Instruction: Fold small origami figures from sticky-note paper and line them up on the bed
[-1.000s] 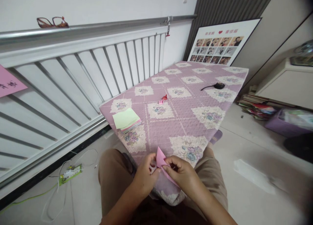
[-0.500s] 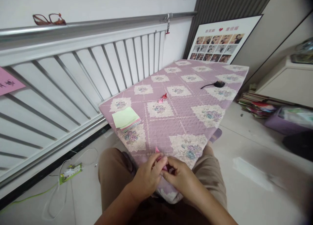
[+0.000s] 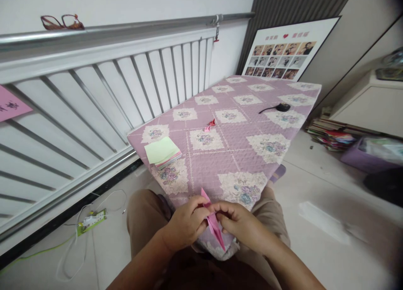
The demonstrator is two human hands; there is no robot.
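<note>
At the near edge of a table with a purple floral cloth (image 3: 239,134), both my hands pinch one folded pink paper (image 3: 214,226). My left hand (image 3: 185,223) grips its left side with closed fingers. My right hand (image 3: 241,222) pinches it from the right. The paper is a narrow pointed strip, one tip up toward the table and one down toward my lap. A stack of coloured paper squares (image 3: 163,152), pale green on top, lies on the table's left part. A small folded red and pink paper piece (image 3: 209,125) lies near the table's middle.
A black object with a cord (image 3: 277,108) lies at the table's far right. White railing (image 3: 94,92) runs along the left, with glasses (image 3: 61,22) on its ledge. A photo board (image 3: 283,50) leans behind the table. Books (image 3: 330,136) and a power strip (image 3: 91,220) lie on the floor.
The pink paper went from a wider upright flap to being covered by my fingers, and now shows as a narrow strip with a tip pointing down. Both hands stayed at the table's near edge.
</note>
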